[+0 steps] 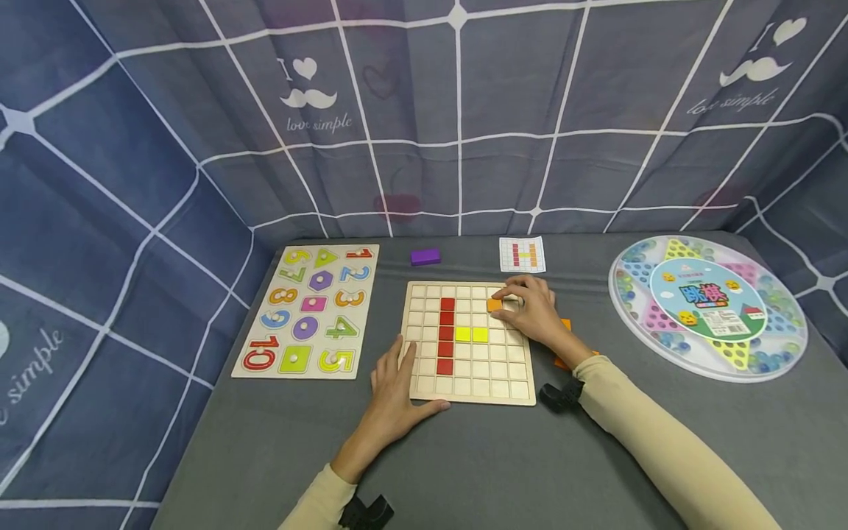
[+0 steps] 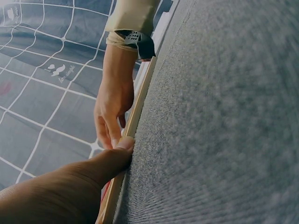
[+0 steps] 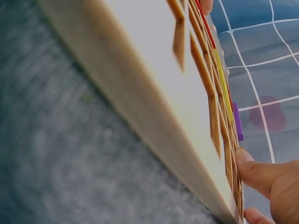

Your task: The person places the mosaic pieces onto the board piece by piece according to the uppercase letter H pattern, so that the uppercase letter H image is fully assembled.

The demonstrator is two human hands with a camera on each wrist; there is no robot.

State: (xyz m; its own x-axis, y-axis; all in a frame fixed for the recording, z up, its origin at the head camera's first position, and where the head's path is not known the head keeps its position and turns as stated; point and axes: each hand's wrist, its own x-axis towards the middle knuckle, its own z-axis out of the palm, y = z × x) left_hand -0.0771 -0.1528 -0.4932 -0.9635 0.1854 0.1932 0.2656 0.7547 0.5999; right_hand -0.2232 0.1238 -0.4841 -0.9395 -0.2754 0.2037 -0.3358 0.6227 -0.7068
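Note:
A wooden grid board lies flat, with a column of red square tiles and two yellow tiles set in its cells. Over its upper right part, my right hand pinches an orange square tile between thumb and fingers. My left hand rests at the board's lower left corner, fingers spread along the left edge and thumb at the front edge. In the left wrist view that thumb presses the board's rim. More orange tiles lie right of the board, partly hidden under my right wrist.
A pattern card and a purple block lie behind the board. On the left is a number and shape puzzle board; on the right, a round Chinese checkers set. A grey grid curtain hangs behind the table.

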